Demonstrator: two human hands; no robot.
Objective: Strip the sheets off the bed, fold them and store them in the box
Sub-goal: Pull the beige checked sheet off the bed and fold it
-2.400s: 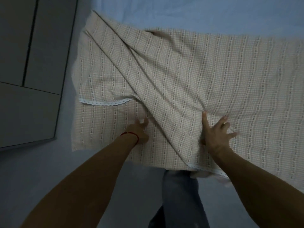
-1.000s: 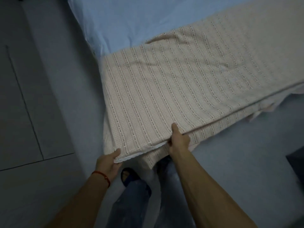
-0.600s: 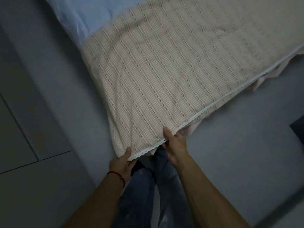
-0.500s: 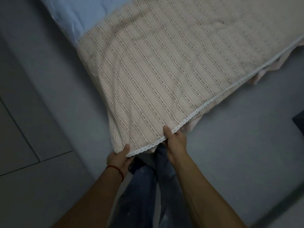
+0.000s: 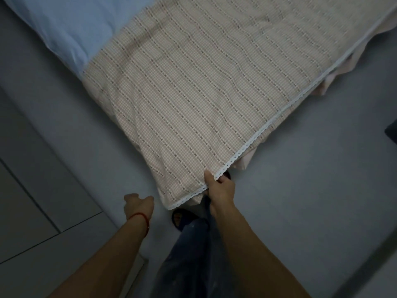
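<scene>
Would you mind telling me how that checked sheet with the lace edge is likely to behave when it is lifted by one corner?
The checked sheet will probably be floppy: it wrinkles and drapes over the bed's edge. It seems light, since the right hand raises its lace edge with a pinch. The layers may slide apart, as lower folds already peek out.

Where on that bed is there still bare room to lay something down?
The bare patch is the pale blue bed sheet at upper left, bordered by the folded beige checked sheet and the bed's edge. The checked sheet covers the rest, its white lace trim overhanging. The near corner is crowded: the right hand pinches it, the left hand beside it.
</scene>
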